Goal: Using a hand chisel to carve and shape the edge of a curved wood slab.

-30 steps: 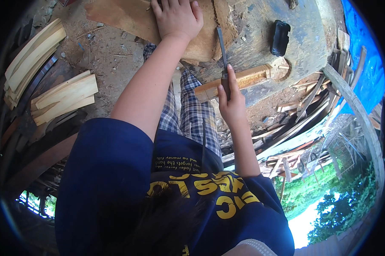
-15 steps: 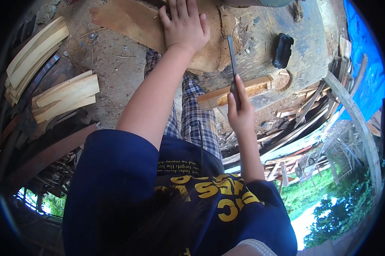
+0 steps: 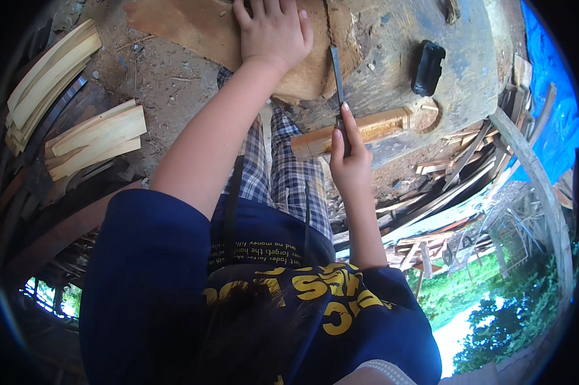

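My left hand [image 3: 273, 35] lies with fingers stretched out over a brown, rough-edged flat piece [image 3: 193, 32] near the top of the view; its fingertips are partly cut off by the edge. My right hand [image 3: 352, 157] is closed round the dark handle of a chisel [image 3: 338, 77], a tool with a long, narrow, flat blade pointing away from me. The blade's tip reaches over the brown piece's right part; whether it touches cannot be told. Just right of my right hand lies a long, light-brown wooden block [image 3: 386, 124] with a hollow along it.
A worn, grey wooden work surface [image 3: 469, 83] carries a black open plastic case [image 3: 428, 68]. Pale wooden boards [image 3: 52, 80] are stacked at the left, with shorter boards [image 3: 100, 141] below. Scrap wood, a curved grey pole [image 3: 539, 173] and a blue tarp [image 3: 549, 141] stand at the right.
My right hand has moved a little left and away from me with the chisel. The left hand stays on the brown piece; the whole view has shifted slightly.
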The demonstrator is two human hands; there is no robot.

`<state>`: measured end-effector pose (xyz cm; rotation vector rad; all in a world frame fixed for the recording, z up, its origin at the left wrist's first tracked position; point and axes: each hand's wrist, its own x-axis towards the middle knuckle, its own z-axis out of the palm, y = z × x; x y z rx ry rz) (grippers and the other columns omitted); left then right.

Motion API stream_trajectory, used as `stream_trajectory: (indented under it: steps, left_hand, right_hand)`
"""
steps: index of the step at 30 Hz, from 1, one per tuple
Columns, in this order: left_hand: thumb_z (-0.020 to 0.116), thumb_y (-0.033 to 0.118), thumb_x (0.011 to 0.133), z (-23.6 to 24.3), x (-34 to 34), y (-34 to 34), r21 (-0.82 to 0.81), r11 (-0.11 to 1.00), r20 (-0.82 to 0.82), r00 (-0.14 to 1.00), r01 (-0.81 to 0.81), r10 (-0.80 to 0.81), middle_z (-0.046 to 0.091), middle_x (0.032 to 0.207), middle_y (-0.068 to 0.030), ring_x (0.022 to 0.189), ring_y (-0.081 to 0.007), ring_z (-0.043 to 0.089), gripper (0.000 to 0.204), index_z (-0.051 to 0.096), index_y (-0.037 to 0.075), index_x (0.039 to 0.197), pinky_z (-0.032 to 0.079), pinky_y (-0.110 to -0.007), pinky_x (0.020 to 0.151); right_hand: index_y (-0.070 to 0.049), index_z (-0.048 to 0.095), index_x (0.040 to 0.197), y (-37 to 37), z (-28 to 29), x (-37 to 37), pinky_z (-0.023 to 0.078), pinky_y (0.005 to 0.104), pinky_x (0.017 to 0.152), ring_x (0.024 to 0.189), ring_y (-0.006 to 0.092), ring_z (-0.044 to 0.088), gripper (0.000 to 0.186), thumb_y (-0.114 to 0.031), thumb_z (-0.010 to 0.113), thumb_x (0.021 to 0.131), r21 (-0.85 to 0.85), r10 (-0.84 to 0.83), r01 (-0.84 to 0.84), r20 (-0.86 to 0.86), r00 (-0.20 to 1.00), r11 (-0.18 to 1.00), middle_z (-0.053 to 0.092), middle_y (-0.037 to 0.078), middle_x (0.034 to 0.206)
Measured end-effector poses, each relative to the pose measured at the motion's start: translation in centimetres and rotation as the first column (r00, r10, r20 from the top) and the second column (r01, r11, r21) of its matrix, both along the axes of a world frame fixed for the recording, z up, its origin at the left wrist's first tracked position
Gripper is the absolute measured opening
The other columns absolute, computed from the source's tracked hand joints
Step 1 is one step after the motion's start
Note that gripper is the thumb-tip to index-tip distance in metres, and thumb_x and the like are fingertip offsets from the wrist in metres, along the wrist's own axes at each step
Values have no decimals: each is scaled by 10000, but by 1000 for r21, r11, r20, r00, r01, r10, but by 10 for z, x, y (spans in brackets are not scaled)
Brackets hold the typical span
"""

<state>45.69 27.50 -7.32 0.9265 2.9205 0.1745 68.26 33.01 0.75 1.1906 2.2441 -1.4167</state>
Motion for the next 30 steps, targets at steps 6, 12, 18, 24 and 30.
stream_trajectory:
  steps: [6, 12, 18, 24, 30]
  left_hand:
    - [482, 293, 912, -10, 4, -5, -1, 1000, -68, 998, 2, -2, 208, 1601, -263, 1512, -430, 120, 751, 236, -85, 1512, 175, -569, 1175]
    - [458, 284, 922, -12, 5, -1, 6, 1000, -71, 997, -7, 7, 219, 1602, -252, 1518, -413, 113, 723, 246, -77, 1511, 158, -556, 1187]
    - [455, 280, 924, -20, 3, -4, 24, 1000, -105, 994, -6, 8, 221, 1605, -245, 1519, -405, 117, 709, 257, -67, 1510, 154, -554, 1187]
    - [455, 283, 924, -15, 3, -5, 58, 998, -79, 997, -3, 7, 226, 1606, -246, 1519, -407, 121, 707, 263, -66, 1508, 161, -556, 1183]
    - [453, 285, 921, -14, 4, -2, 32, 999, -100, 995, 12, -8, 225, 1603, -260, 1517, -409, 135, 715, 261, -75, 1508, 183, -560, 1173]
  right_hand:
    - [-224, 485, 1471, -12, -3, -3, 574, 420, 706, 867, 385, 718, 487, -170, 570, 994, -10, -43, 43, 19, 999, 999, 713, 233, 920]
    - [-106, 434, 1501, -64, -18, -15, 517, 307, 651, 679, 156, 633, 500, -143, 539, 1014, -136, -299, 294, -17, 954, 946, 717, 196, 967]
    - [-121, 417, 1509, -63, -21, -55, 547, 383, 713, 826, 310, 720, 511, -161, 539, 1015, 25, -266, 273, -151, 952, 962, 699, 249, 996]
    - [-158, 413, 1512, -71, -25, -32, 521, 451, 601, 662, 386, 675, 529, -174, 557, 1002, 177, -158, 190, -180, 971, 966, 665, 234, 771]
    - [-153, 418, 1511, -62, -23, -40, 529, 410, 604, 648, 329, 684, 537, -166, 574, 998, 111, -232, 247, -136, 963, 963, 672, 202, 751]
